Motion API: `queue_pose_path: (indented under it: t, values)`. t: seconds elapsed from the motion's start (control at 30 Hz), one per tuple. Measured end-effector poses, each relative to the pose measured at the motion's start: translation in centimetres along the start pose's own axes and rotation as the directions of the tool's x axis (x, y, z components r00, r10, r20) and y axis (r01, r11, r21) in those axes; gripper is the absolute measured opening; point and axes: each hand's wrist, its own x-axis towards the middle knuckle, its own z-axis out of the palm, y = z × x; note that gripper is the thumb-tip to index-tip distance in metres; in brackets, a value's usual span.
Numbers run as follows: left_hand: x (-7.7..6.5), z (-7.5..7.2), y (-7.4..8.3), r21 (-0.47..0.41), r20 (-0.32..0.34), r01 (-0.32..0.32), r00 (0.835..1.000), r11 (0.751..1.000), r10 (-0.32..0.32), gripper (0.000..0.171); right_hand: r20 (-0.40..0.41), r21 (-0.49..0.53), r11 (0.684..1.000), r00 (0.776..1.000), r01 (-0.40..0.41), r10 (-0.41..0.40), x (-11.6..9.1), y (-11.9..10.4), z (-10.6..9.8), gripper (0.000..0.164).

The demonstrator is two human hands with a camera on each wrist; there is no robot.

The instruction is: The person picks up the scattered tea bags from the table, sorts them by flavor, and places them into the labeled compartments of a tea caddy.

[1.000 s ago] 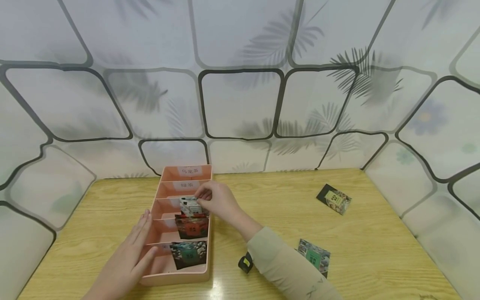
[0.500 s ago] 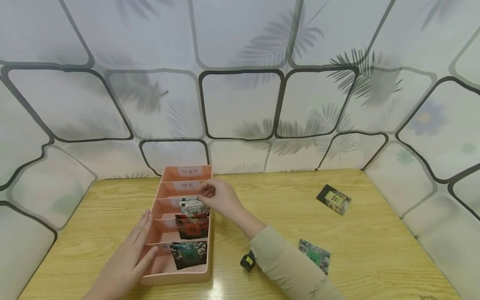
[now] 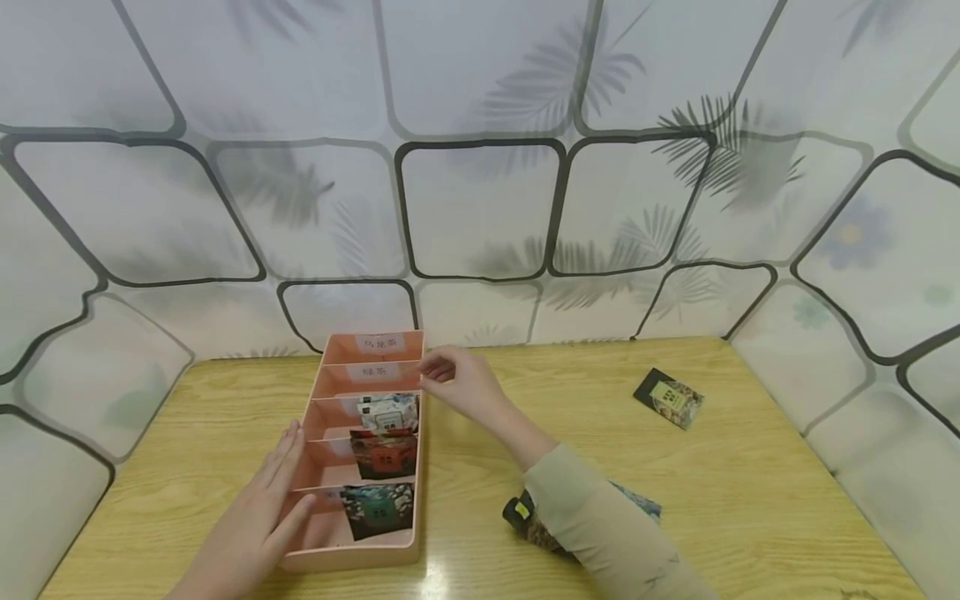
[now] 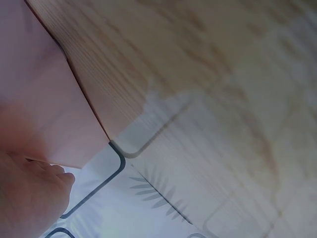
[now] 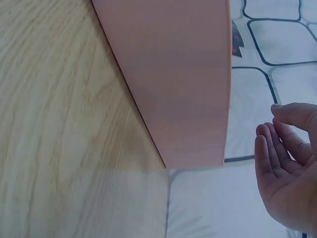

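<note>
The patterned backdrop (image 3: 480,208), pale with outlined stone shapes and leaf shadows, fills the upper part of the head view. Below it spreads the wood-grain table (image 3: 750,517).

Left of centre on the table stands the long pink box (image 3: 352,557), split crosswise into five compartments, with labels on its dividers. A light sleeve (image 3: 615,533) crosses the lower right of centre. The left hand (image 3: 258,504), at lower left, lies along the box's left side, fingers straight and thumb over the rim; it seems to steady the box and grasps nothing. The right hand (image 3: 467,383) is at the box's right edge, by the second compartment from the back — fingers loosely curved, a small gap between thumb and forefinger, nothing visibly held (the right wrist view shows this best).

Three compartments hold sachets: dark with a green label (image 3: 380,510) in the nearest, red (image 3: 385,457) in the next, white (image 3: 390,412) in the middle one. Loose on the table are a yellow-labelled packet (image 3: 670,398) at right, a grey-blue packet (image 3: 637,497) and a dark packet (image 3: 517,512), the last two partly behind the sleeve.

The step in hand looks like sorting packets by compartment, with the right hand between placements — a next move would call for pinching up a loose packet.
</note>
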Motion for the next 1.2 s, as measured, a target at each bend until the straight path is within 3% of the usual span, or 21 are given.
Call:
queue_pose_path:
  t: [0.3,0.53,0.9,1.2]
  values:
    - [-0.1,0.0,0.0,-0.018,0.028,0.025,0.999,1.0,-0.024,0.082,-0.046,0.006,1.0,0.999,-0.028,0.029,-0.4,1.2,-3.4,0.019]
    - [-0.1,0.0,0.1,-0.019,0.035,0.028,0.999,0.999,-0.027,0.082,-0.062,-0.015,1.0,0.998,-0.002,0.001,-1.3,2.4,-6.2,0.019]
    - [0.0,0.0,-0.1,-0.014,0.019,0.01,1.0,1.0,-0.009,0.082,0.006,-0.099,0.994,0.999,-0.052,0.053,-4.4,3.4,-10.2,0.023]
    - [-0.1,0.1,-0.2,0.0,-0.023,-0.042,0.999,0.999,0.042,0.081,0.026,-0.162,0.986,0.999,-0.034,0.038,-7.7,5.0,-13.0,0.021]
